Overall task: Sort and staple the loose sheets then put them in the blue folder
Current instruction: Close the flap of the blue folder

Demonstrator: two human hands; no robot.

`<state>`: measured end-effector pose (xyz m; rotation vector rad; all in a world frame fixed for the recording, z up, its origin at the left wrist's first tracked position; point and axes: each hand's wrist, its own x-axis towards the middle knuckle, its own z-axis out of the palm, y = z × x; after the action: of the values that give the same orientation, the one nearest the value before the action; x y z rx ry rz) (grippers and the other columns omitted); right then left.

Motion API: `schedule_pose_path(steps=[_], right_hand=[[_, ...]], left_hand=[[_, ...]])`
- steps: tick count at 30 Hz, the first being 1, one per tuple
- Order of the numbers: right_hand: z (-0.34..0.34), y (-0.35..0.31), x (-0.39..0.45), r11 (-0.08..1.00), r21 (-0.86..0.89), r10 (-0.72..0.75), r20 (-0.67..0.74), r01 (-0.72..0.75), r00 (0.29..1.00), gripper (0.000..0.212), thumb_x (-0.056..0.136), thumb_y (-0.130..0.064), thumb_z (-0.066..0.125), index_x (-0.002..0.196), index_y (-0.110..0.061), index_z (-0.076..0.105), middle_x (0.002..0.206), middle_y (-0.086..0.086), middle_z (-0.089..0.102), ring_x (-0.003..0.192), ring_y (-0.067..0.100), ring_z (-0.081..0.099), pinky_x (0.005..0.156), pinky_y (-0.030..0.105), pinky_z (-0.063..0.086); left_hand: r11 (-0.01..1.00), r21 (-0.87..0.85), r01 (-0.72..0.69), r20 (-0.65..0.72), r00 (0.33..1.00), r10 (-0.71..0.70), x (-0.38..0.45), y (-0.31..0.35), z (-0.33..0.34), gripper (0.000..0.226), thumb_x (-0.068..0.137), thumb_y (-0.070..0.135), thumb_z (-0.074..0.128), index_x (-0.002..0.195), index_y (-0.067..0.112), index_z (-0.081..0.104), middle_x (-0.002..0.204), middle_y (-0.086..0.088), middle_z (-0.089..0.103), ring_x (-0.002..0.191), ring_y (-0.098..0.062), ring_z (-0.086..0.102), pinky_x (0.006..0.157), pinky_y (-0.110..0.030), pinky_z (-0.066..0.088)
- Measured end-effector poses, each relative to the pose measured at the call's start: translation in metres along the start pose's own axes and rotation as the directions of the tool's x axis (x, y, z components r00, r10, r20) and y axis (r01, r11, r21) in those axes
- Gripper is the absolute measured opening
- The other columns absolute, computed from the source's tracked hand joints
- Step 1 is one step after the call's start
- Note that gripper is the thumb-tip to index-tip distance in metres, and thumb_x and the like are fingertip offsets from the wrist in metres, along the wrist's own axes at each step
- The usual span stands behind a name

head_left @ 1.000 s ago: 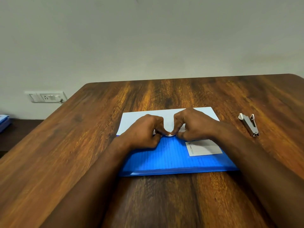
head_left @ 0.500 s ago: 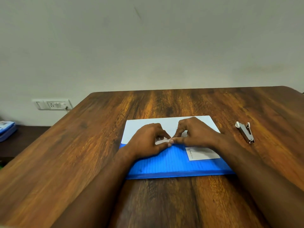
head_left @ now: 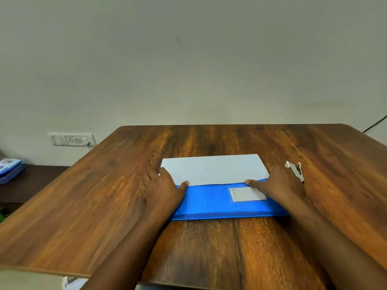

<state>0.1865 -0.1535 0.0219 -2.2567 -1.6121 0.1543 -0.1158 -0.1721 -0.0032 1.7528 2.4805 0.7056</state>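
Since a second ago both hands have slid apart from the middle of the folder's mouth, where thumbs and fingertips met, out to its two ends. The left hand (head_left: 162, 188) now lies flat at the folder's 9 o'clock end, fingers straight and relaxed, thumb stretched along the line where paper meets plastic. The right hand (head_left: 276, 185) mirrors it at the 3 o'clock end, also flat and gripping nothing, its thumb pressing on that same line.

The blue folder (head_left: 209, 203) lies at the centre of the table (head_left: 209, 248), and the white sheets (head_left: 213, 169) stick out of its far edge toward 12 o'clock, roughly half in by the look of it. Whether they are stapled cannot be seen. The stapler (head_left: 295, 171) rests just beyond the right hand, toward 2 o'clock.

The step in hand looks like seating the sheets in the folder. To do it well, hold the cover down with the heels of both hands and draw the paper toward 6 o'clock evenly from both ends, so neither corner snags or skews. Light, equal pressure should keep the sheets from buckling at the mouth.
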Motion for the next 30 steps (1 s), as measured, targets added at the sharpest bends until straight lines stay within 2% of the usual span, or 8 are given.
schedule_pose_path(steps=[3,6,9,14,18,23,27,30], right_hand=[[-0.009,-0.002,-0.001,0.997,0.073,0.03,0.101,-0.038,0.994,0.066,0.072,-0.07,0.081,0.104,-0.016,0.059,0.107,0.006,0.069,0.094,0.024,0.067,0.074,0.036,0.058],[-0.013,-0.002,0.002,0.97,0.218,0.073,0.161,-0.108,0.984,0.062,0.078,-0.057,0.085,0.116,-0.015,0.057,0.12,0.009,0.067,0.102,0.026,0.066,0.082,0.039,0.059],[-0.01,-0.002,0.013,0.931,0.339,0.09,0.143,-0.134,0.986,0.057,0.085,-0.045,0.083,0.123,-0.012,0.056,0.125,0.011,0.067,0.093,0.021,0.061,0.071,0.033,0.052],[-0.003,-0.013,0.067,0.855,0.505,0.095,0.073,-0.119,0.993,0.046,0.087,-0.033,0.085,0.112,-0.016,0.05,0.126,0.012,0.067,0.103,0.029,0.07,0.07,0.029,0.051],[0.008,-0.025,0.141,0.873,0.475,0.102,0.04,-0.108,0.994,0.056,0.085,-0.038,0.086,0.123,-0.011,0.056,0.127,0.012,0.067,0.107,0.03,0.068,0.071,0.032,0.05],[0.03,-0.03,0.22,0.918,0.377,0.106,0.058,-0.12,0.993,0.059,0.089,-0.043,0.081,0.131,-0.009,0.056,0.132,0.013,0.065,0.112,0.031,0.066,0.075,0.032,0.045],[0.043,-0.026,0.251,0.963,0.246,0.096,0.062,-0.108,0.993,0.065,0.089,-0.05,0.078,0.136,-0.013,0.052,0.134,0.011,0.063,0.115,0.029,0.065,0.076,0.031,0.042],[0.052,-0.023,0.256,0.988,0.121,0.092,0.016,-0.093,0.996,0.072,0.086,-0.061,0.075,0.136,-0.016,0.05,0.133,0.009,0.063,0.112,0.029,0.065,0.076,0.034,0.048]], left_hand=[[0.998,-0.041,0.049,0.022,0.999,-0.048,0.002,0.003,-0.003,0.098,0.075,0.078,0.066,0.146,0.015,0.043,0.151,-0.015,0.049,0.138,-0.037,0.047,0.113,-0.052,0.04],[0.983,-0.146,0.109,0.104,0.99,-0.094,0.012,0.001,-0.001,0.11,0.058,0.086,0.07,0.141,0.018,0.047,0.144,-0.013,0.054,0.132,-0.034,0.051,0.106,-0.049,0.045],[0.953,-0.273,0.132,0.132,0.986,-0.098,0.033,-0.001,0.012,0.121,0.034,0.094,0.064,0.133,0.025,0.051,0.134,-0.006,0.061,0.119,-0.028,0.058,0.095,-0.047,0.056],[0.947,-0.305,0.1,0.138,0.989,-0.06,0.081,0.033,0.018,0.105,0.047,0.077,0.08,0.134,0.025,0.053,0.135,-0.004,0.063,0.117,-0.025,0.061,0.094,-0.046,0.058],[0.963,-0.269,0.017,0.105,0.994,0.012,0.142,0.076,0.026,0.086,0.068,0.061,0.088,0.136,0.019,0.056,0.135,-0.007,0.065,0.118,-0.027,0.063,0.095,-0.037,0.054],[0.955,-0.293,-0.045,0.104,0.991,0.079,0.212,0.11,0.077,0.089,0.07,0.076,0.07,0.143,0.029,0.051,0.144,-0.003,0.06,0.128,-0.026,0.058,0.112,-0.048,0.046],[0.999,0.01,-0.049,-0.005,0.999,0.049,0.228,0.125,0.1,0.077,0.087,0.076,0.055,0.138,0.018,0.056,0.137,-0.014,0.057,0.125,-0.032,0.053,0.103,-0.043,0.044],[0.994,0.08,-0.078,-0.017,0.997,0.079,0.226,0.126,0.106,0.072,0.092,0.074,0.047,0.135,0.017,0.056,0.134,-0.013,0.054,0.124,-0.031,0.048,0.101,-0.042,0.044]])
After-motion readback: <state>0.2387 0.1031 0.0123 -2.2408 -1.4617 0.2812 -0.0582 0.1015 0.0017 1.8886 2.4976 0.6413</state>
